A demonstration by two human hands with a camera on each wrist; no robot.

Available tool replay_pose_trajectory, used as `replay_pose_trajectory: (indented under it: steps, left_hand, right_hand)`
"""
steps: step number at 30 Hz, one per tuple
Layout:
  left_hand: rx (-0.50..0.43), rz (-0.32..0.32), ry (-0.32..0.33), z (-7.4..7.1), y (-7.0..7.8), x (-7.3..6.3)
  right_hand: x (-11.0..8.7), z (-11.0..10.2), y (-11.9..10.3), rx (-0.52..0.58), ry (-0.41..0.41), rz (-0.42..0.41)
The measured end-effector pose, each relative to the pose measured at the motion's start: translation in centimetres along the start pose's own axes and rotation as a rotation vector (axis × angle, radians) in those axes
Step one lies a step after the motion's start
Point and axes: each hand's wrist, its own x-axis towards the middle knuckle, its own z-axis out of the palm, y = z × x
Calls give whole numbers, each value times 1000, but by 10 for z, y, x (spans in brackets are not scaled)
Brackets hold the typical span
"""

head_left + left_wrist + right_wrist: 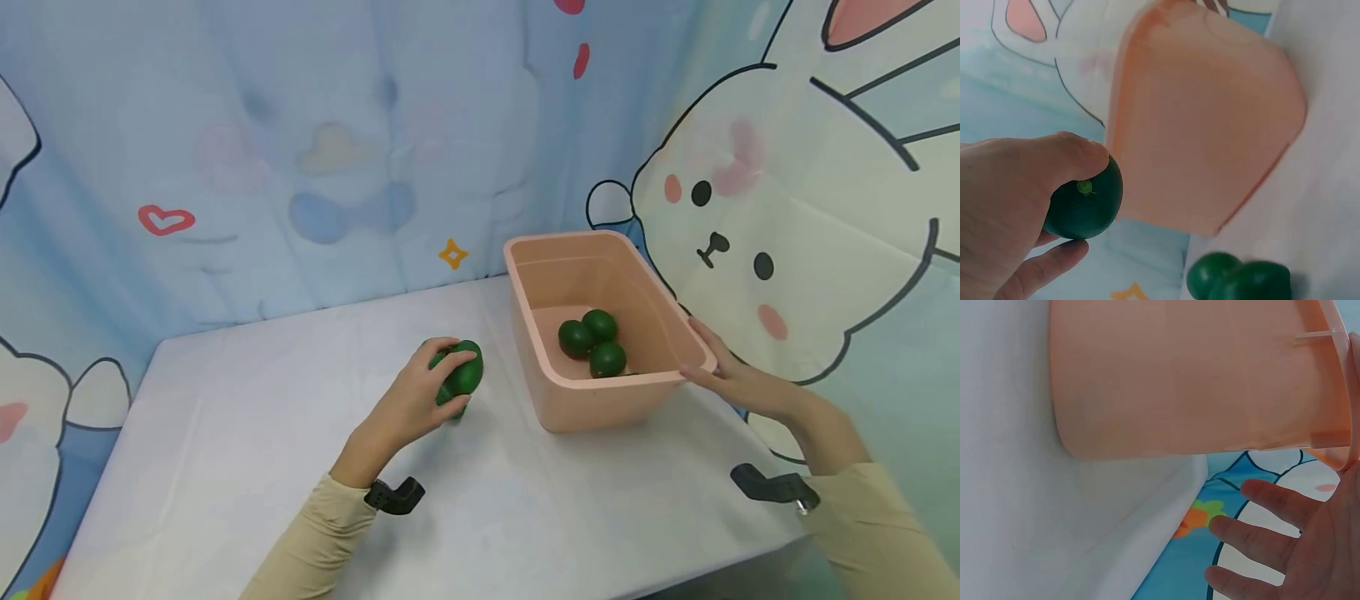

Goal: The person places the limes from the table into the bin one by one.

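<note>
My left hand [411,392] grips a round, dark green lime-like fruit [467,377] between thumb and fingertips, left of the peach plastic bin [600,408]. In the left wrist view the held fruit [1085,212] shows a pale green stem spot. Two more green fruits [1254,282] lie on the table close together; in the head view the hand mostly covers them. Inside the bin sit three similar fruits [607,360]. At the bin's near right corner my right hand [738,387] touches the rim. Three of its fingers [1279,503] stand straight and spread, off the bin wall.
A white cloth covers the table [247,425], whose front edge runs below the bin at the right. Behind hangs a blue curtain [337,108] with cartoon prints, meeting the table's back edge. A dark strap [395,496] is on the left wrist and another [776,485] on the right.
</note>
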Motion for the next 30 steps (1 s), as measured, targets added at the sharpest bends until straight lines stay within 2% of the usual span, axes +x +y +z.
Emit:
replay_pose_trajectory:
  steps: [9, 20, 23, 30]
  left_hand:
    - [-31, 93, 39, -1, 26, 20]
    - [-42, 181, 43, 10, 49, 42]
    - [-49, 179, 44, 14, 51, 45]
    - [-88, 118, 50, 21, 54, 54]
  right_hand:
    - [3, -2, 2, 3, -3, 28]
    - [-2, 0, 5, 17, -12, 18]
    - [-1, 0, 6, 20, -11, 2]
    - [1, 1, 4, 23, -6, 6]
